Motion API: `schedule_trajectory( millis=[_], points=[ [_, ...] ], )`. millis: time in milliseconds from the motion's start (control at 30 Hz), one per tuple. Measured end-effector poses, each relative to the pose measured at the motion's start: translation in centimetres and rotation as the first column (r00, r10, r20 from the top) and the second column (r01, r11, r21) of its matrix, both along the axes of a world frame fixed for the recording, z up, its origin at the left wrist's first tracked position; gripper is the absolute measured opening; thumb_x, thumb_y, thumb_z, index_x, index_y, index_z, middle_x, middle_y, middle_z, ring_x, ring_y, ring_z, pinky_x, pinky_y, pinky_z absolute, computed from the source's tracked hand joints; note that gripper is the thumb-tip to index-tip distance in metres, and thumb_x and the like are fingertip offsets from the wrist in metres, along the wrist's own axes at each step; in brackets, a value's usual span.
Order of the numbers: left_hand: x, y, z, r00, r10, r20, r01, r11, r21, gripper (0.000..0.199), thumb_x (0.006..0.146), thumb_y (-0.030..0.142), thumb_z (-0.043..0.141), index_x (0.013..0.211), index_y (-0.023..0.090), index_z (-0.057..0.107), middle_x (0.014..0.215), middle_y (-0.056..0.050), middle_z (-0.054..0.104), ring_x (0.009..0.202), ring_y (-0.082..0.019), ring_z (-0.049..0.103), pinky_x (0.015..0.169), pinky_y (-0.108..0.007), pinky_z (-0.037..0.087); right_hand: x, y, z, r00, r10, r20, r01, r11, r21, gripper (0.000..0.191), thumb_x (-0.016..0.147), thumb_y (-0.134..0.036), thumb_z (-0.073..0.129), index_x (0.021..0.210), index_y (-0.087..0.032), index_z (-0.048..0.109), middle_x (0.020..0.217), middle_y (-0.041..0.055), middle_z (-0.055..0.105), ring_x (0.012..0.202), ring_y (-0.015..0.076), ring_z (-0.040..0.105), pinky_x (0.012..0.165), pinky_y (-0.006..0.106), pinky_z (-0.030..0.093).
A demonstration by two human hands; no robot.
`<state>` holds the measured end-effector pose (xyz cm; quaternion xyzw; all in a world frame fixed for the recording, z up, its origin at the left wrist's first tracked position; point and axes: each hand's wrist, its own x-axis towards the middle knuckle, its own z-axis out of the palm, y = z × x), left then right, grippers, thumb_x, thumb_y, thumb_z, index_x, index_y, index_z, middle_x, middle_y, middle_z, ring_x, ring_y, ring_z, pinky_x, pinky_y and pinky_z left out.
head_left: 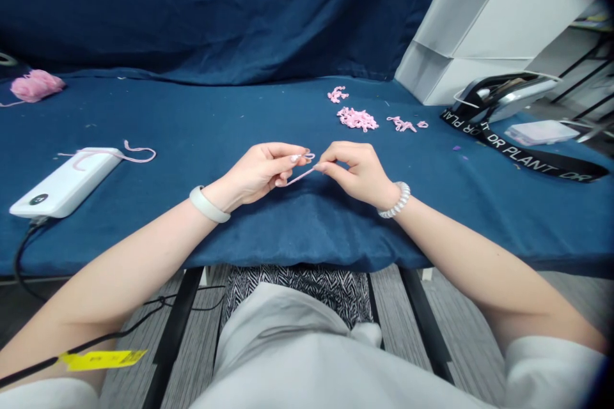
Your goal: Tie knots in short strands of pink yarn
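The left hand (261, 171) and right hand (355, 169) pinched thin pink yarn (300, 176) between closed fingertips, right of the white rectangular power bank (67, 182). Contents of the translucent plastic box (542, 132), far right of the power bank, were indistinct. Dark-blue cloth (215, 115) lay beneath.

Even, moderately bright light with a cool cast covers the blue tablecloth (215, 115); its source is out of view. Shadows are soft, deepest in the folds of the dark blue curtain (215, 6). The white power bank (71, 182) and white boxes (508, 19) look pale. Fine detail is smeary, the pink yarn strand (301, 176) slightly soft. The view is wide and stretched toward the sides, with dark, blurred right-hand corners.
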<state>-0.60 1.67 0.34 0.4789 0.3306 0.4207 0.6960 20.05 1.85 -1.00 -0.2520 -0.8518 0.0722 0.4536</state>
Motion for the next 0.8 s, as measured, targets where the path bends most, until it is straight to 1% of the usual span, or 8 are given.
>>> schedule_trajectory(
  millis=[133, 167, 267, 333, 467, 600, 700, 800],
  points=[
    [0.15, -0.15, 0.13, 0.998, 0.034, -0.051, -0.037, 0.998, -0.059, 0.045, 0.063, 0.016, 0.083, 0.106, 0.015, 0.069, 0.075, -0.003, 0.07, 0.043, -0.001, 0.043, 0.042, -0.014, 0.033, -0.31, -0.29, -0.12, 1.0, 0.012, -0.011, -0.011, 0.998, 0.054, 0.018, 0.09, -0.024, 0.06, 0.076, -0.014, 0.064, 0.072, 0.0028, 0.066, 0.065, 0.0103, 0.059, 0.065, 0.023, 0.046],
    [0.16, -0.11, 0.12, 0.997, 0.028, -0.074, -0.033, 0.997, -0.068, 0.043, 0.063, 0.016, 0.083, 0.104, 0.013, 0.069, 0.074, -0.003, 0.069, 0.044, -0.001, 0.045, 0.042, -0.014, 0.034, -0.39, -0.4, -0.11, 1.0, 0.017, -0.014, -0.016, 0.998, 0.066, 0.018, 0.091, -0.023, 0.059, 0.076, -0.014, 0.064, 0.072, 0.0029, 0.066, 0.066, 0.0102, 0.06, 0.065, 0.023, 0.047],
    [0.13, -0.02, -0.06, 0.99, -0.032, -0.138, 0.023, 0.997, -0.07, 0.027, 0.062, 0.018, 0.083, 0.084, 0.009, 0.07, 0.067, -0.002, 0.065, 0.048, -0.003, 0.049, 0.044, -0.014, 0.037, -0.54, -0.65, -0.08, 1.0, 0.025, -0.004, -0.024, 0.993, 0.114, 0.017, 0.091, -0.021, 0.058, 0.077, -0.014, 0.064, 0.072, 0.0037, 0.066, 0.066, 0.0104, 0.06, 0.065, 0.022, 0.047],
    [0.13, -0.04, -0.25, 0.985, -0.079, -0.153, 0.07, 0.996, -0.061, 0.023, 0.063, 0.021, 0.083, 0.075, 0.008, 0.069, 0.064, -0.002, 0.062, 0.05, -0.003, 0.05, 0.045, -0.014, 0.038, -0.56, -0.64, -0.13, 1.0, 0.002, 0.002, -0.002, 0.989, 0.145, 0.018, 0.091, -0.02, 0.058, 0.076, -0.013, 0.064, 0.07, 0.0043, 0.065, 0.065, 0.0109, 0.059, 0.064, 0.023, 0.046],
    [0.27, -0.31, -0.54, 0.981, -0.137, -0.139, 0.13, 0.99, -0.059, 0.025, 0.064, 0.026, 0.083, 0.073, 0.008, 0.068, 0.069, -0.003, 0.064, 0.052, -0.003, 0.05, 0.047, -0.014, 0.04, -0.51, -0.34, -0.34, 0.999, -0.046, -0.003, 0.046, 0.987, 0.155, 0.017, 0.09, -0.018, 0.058, 0.074, -0.013, 0.064, 0.069, 0.0039, 0.065, 0.065, 0.0115, 0.059, 0.064, 0.024, 0.046],
    [0.46, -0.53, -0.63, 0.98, -0.173, -0.094, 0.164, 0.982, -0.095, 0.027, 0.065, 0.026, 0.083, 0.072, 0.008, 0.064, 0.076, -0.006, 0.068, 0.051, -0.003, 0.05, 0.046, -0.014, 0.04, -0.57, -0.33, -0.39, 0.999, -0.035, -0.006, 0.035, 0.988, 0.147, 0.018, 0.09, -0.02, 0.059, 0.074, -0.013, 0.064, 0.069, 0.0036, 0.065, 0.064, 0.0113, 0.058, 0.064, 0.024, 0.046],
    [0.51, -0.63, -0.7, 0.984, -0.175, -0.037, 0.168, 0.977, -0.133, 0.026, 0.069, 0.026, 0.08, 0.073, 0.01, 0.06, 0.074, -0.004, 0.067, 0.05, -0.002, 0.049, 0.046, -0.013, 0.04, -0.66, -0.53, -0.31, 0.999, -0.024, -0.024, 0.027, 0.987, 0.156, 0.018, 0.09, -0.02, 0.059, 0.074, -0.013, 0.064, 0.069, 0.004, 0.065, 0.064, 0.0114, 0.059, 0.064, 0.024, 0.046],
    [0.58, -0.78, -0.79, 0.988, -0.157, -0.005, 0.155, 0.98, -0.127, 0.023, 0.075, 0.024, 0.075, 0.074, 0.011, 0.057, 0.071, -0.003, 0.066, 0.049, -0.002, 0.048, 0.045, -0.012, 0.039, -0.69, -0.7, -0.26, 0.999, -0.042, -0.032, 0.047, 0.983, 0.175, 0.018, 0.09, -0.021, 0.059, 0.074, -0.014, 0.064, 0.069, 0.0038, 0.066, 0.065, 0.0118, 0.059, 0.065, 0.025, 0.047]
  ],
)
